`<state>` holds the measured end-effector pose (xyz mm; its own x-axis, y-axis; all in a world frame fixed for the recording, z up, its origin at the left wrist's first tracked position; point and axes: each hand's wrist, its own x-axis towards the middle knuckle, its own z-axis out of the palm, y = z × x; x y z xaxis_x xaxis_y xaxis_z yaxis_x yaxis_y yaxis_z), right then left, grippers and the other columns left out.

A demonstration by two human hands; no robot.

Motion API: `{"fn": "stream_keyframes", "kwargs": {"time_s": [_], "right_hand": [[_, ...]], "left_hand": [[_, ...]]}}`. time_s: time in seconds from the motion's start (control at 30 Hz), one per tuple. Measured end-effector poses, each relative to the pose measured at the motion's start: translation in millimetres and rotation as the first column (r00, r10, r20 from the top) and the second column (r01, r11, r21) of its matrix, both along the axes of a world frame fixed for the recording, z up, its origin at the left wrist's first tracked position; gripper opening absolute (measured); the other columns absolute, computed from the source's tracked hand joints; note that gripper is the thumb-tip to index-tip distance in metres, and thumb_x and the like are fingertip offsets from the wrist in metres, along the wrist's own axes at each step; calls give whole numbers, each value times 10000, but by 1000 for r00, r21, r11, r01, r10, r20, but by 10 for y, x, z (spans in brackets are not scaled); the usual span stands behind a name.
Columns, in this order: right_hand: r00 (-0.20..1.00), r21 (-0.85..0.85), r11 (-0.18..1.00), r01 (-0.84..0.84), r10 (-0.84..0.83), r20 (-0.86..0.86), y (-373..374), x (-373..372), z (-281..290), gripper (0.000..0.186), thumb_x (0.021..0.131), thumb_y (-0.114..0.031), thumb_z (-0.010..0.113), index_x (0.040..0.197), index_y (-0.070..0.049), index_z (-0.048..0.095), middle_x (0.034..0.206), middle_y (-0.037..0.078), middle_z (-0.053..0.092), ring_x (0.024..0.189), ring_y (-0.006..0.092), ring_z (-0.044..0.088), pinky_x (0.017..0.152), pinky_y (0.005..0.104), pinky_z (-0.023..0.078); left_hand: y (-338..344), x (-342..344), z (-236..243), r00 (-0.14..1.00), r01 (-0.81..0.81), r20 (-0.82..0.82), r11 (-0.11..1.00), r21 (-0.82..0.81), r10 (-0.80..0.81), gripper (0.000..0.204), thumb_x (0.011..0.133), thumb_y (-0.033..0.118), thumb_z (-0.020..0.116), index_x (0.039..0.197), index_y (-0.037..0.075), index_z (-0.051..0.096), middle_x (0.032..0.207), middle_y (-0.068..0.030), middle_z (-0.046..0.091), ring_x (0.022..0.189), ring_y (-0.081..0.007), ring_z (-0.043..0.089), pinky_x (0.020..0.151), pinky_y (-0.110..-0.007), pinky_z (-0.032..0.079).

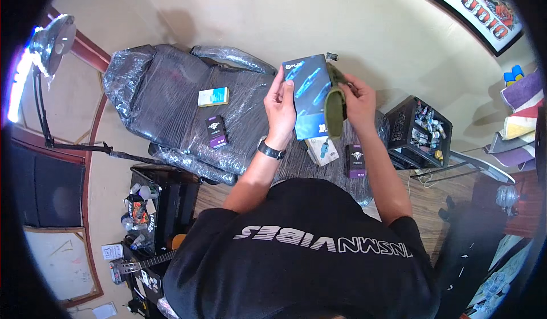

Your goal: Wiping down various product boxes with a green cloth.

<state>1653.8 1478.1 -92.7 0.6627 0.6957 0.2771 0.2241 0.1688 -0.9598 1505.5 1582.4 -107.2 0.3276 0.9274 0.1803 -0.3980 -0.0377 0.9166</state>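
My left hand [279, 107] grips a black-and-blue cardboard box [307, 94] by its left side, thumb lying on the front face. A watch with a dark strap is on that wrist. At the box's right side, my right hand [359, 99] pinches an olive-green item [334, 114] that looks like fabric, with a rounded lower end; its exact kind I cannot make out. It overlaps the box's right edge. Below them, a white box [323, 151] with a teal picture lies partly hidden, and a black-and-purple box [355, 162] lies beside my right forearm.
A plastic-wrapped black reclining couch [188, 85] spreads beneath my hands. On its left part lie a white-and-teal box [213, 97] and another black-and-purple box [216, 131]. A black bin of bottles [427, 128] stands right; a lamp [54, 42] and its arm reach in from the left.
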Motion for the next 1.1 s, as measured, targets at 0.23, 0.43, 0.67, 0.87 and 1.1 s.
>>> {"fn": "stream_keyframes", "kwargs": {"time_s": [0.23, 0.43, 0.67, 0.87, 1.1], "right_hand": [[838, 221, 966, -136, 231, -494, -45, -89, 37, 225, 953, -21, 651, 1167, 11, 712, 1022, 38, 734, 864, 98, 667, 774, 246, 533], [989, 107, 990, -96, 107, -102, 61, -235, 37, 268, 940, 20, 643, 1200, 22, 704, 1054, 72, 745, 929, 112, 671, 842, 263, 529], [968, 170, 985, 39, -79, 236, 50, -258, 56, 299, 899, 30, 622, 1181, 2, 717, 1179, 148, 732, 1077, 203, 697, 941, 313, 522], [885, 74, 997, 30, -61, 461, -101, -488, 15, 326, 880, 41, 617, 1178, -27, 726, 1242, 167, 699, 1148, 306, 682, 997, 367, 516], [791, 106, 984, 144, -179, 585, 19, -223, 349, 352, 870, 64, 617, 1177, -64, 733, 1254, 147, 694, 1169, 315, 668, 1000, 394, 523]], "left_hand": [[68, 91, -32, 993, -52, -102, 991, 122, 65, 433, 1057, 116, 542, 1471, -6, 500, 1052, -7, 636, 826, -19, 524, 746, -182, 457], [-32, 34, 35, 976, 216, -21, 974, 67, -215, 511, 1025, 174, 593, 1487, -9, 474, 1421, -126, 570, 1265, -189, 556, 1064, -309, 427], [-7, -22, 286, 885, 419, -291, 895, 155, -363, 545, 971, 239, 693, 1414, -16, 503, 1141, -88, 676, 1002, -119, 616, 934, -296, 494], [-13, 53, 216, 975, 150, -211, 911, 385, -71, 506, 995, 193, 631, 1420, -21, 458, 1127, -150, 693, 1057, -188, 650, 918, -354, 515], [-173, 37, 240, 982, 179, -108, 934, 310, -153, 413, 1043, 148, 549, 1410, -18, 457, 1265, -114, 620, 1184, -162, 561, 1030, -316, 435]]}}
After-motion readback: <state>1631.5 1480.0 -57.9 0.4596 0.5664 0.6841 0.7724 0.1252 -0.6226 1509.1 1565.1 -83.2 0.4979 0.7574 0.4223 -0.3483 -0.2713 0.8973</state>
